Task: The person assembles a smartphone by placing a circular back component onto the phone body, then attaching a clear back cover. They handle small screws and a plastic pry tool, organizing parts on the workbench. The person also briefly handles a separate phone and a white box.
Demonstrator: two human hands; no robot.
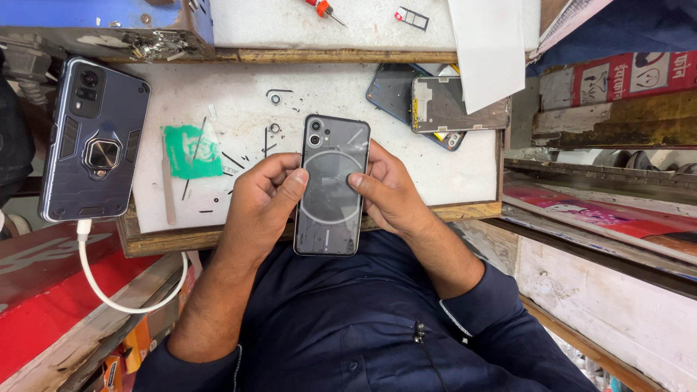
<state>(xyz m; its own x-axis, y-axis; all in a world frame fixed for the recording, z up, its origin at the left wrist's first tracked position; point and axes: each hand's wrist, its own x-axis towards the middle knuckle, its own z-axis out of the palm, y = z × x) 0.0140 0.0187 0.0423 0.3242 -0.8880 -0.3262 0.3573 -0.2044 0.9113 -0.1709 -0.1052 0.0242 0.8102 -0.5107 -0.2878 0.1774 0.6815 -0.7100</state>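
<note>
A worn white counter (435, 170) with a wooden rim, strewn with phone parts.

On the counter's white top lie a green cloth scrap (191, 151) at the left with a thin flat pry tool (168, 181) just beside it, and small black screws and slivers (236, 163) scattered between the scrap and the middle. A tiny ring (275, 128) and a small bracket (278, 93) lie near them. At the back right an opened phone body (414, 101) rests partly under a grey metal plate (443, 105), and a white sheet of paper (490, 51) overlaps both. A cased dark phone (94, 138) overhangs the left edge, a white cable (116, 290) hanging from it. A raised shelf (363, 25) behind carries a red-handled screwdriver (323, 9) and a small card tray (412, 17).
</note>
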